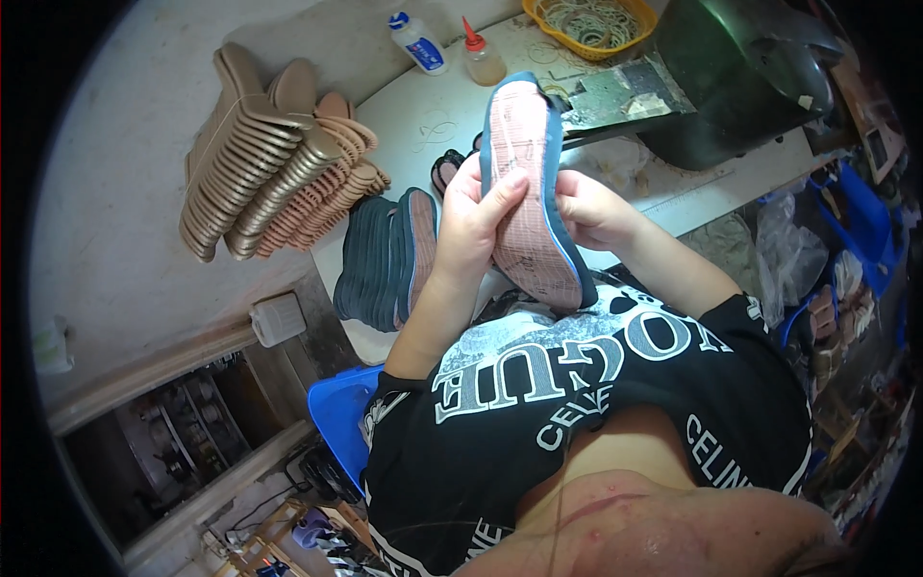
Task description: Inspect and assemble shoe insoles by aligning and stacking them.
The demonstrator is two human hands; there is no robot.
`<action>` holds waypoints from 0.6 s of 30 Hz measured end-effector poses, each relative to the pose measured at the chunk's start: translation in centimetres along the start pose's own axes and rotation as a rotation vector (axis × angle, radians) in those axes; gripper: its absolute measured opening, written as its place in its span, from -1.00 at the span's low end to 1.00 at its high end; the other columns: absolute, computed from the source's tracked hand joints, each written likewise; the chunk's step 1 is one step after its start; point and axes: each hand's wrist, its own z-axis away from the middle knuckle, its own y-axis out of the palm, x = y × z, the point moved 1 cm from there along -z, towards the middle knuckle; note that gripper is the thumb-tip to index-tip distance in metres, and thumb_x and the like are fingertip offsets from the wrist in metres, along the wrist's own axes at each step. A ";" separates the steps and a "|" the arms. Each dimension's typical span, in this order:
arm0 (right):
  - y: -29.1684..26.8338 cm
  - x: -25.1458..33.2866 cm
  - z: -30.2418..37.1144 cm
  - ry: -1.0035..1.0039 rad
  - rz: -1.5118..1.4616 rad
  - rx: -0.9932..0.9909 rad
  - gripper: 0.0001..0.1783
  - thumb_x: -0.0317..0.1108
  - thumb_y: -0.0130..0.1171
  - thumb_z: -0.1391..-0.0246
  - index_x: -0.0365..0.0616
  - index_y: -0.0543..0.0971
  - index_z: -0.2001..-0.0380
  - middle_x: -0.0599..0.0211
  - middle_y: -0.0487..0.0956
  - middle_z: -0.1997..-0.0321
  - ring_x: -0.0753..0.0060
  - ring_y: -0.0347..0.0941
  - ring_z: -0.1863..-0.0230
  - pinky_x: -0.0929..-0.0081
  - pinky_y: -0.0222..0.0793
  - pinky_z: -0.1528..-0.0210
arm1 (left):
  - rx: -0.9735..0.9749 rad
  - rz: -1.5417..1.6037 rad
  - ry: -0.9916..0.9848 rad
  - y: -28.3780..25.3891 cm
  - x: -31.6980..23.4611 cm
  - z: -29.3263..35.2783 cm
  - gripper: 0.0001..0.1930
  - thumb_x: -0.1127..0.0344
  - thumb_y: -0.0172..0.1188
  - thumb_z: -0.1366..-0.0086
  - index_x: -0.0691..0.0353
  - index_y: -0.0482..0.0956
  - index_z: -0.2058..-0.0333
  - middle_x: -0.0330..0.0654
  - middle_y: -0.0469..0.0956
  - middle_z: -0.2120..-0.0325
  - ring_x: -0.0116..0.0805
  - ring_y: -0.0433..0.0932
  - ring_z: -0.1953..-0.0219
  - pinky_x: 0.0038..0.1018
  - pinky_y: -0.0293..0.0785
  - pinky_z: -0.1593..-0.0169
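A shoe insole (524, 240), pinkish with faint markings and a dark blue rim, is held upright before my chest. My left hand (471, 221) is closed round its left edge, thumb pressed on the pink face and fingers hidden behind. On the opposite edge my right hand (591, 212) is closed too, its fingertips partly out of sight behind the insole. Left of my left forearm stands a row of similar dark insoles (380, 260), packed side by side on the white table (389, 111). Just beyond my left hand lie small dark pieces (445, 171), partly covered.
Tied bundles of tan, gold and pink insoles (279, 159) stand by the wall. At the table's back are a white bottle (420, 46), a red-tipped squeeze bottle (483, 62) and a yellow basket (586, 43) of rubber bands. A green machine (735, 77) occupies the right; a blue chair (338, 413) is behind me.
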 end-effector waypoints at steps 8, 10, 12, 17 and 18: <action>-0.5 3.4 0.1 0.014 0.530 0.027 -0.74 -0.30 0.19 -0.09 -0.35 0.60 0.33 0.23 0.61 0.43 0.50 0.57 0.39 0.58 0.53 0.31 | -0.034 -0.153 0.157 -0.2 0.3 -0.6 -0.70 0.45 0.23 -0.17 0.33 0.44 0.12 -0.18 0.56 0.23 -0.51 0.52 0.23 -0.56 0.43 0.10; 0.1 3.8 0.3 0.000 0.559 -0.041 -0.77 -0.30 0.18 -0.09 -0.30 0.63 0.43 0.35 0.58 0.52 0.63 0.49 0.51 0.66 0.45 0.45 | -0.086 -0.229 0.224 -0.1 0.7 -0.7 -0.70 0.44 0.24 -0.17 0.33 0.44 0.12 -0.19 0.56 0.23 -0.51 0.52 0.23 -0.56 0.43 0.10; -0.4 4.0 0.1 -0.118 1.022 -0.107 -0.78 -0.32 0.15 -0.07 -0.29 0.61 0.47 0.46 0.53 0.60 0.73 0.32 0.62 0.68 0.28 0.57 | -0.139 -0.309 0.294 -0.1 1.1 -0.8 -0.70 0.44 0.25 -0.17 0.33 0.45 0.12 -0.20 0.56 0.23 -0.51 0.52 0.23 -0.56 0.43 0.10; 0.6 4.0 0.4 -0.169 1.098 -0.143 -0.75 -0.33 0.13 -0.05 -0.34 0.55 0.53 0.47 0.48 0.67 0.74 0.24 0.63 0.63 0.22 0.57 | -0.171 -0.496 0.208 0.1 0.5 -1.1 -0.65 0.43 0.32 -0.11 0.35 0.44 0.14 -0.18 0.56 0.25 -0.50 0.51 0.23 -0.55 0.43 0.10; 0.5 3.9 0.3 -0.115 1.063 -0.138 -0.79 -0.35 0.14 -0.08 -0.31 0.57 0.50 0.51 0.46 0.62 0.76 0.25 0.60 0.65 0.19 0.58 | -0.155 -0.518 0.216 0.3 0.3 -1.3 -0.63 0.44 0.33 -0.09 0.36 0.44 0.14 -0.17 0.56 0.25 -0.50 0.51 0.24 -0.55 0.43 0.11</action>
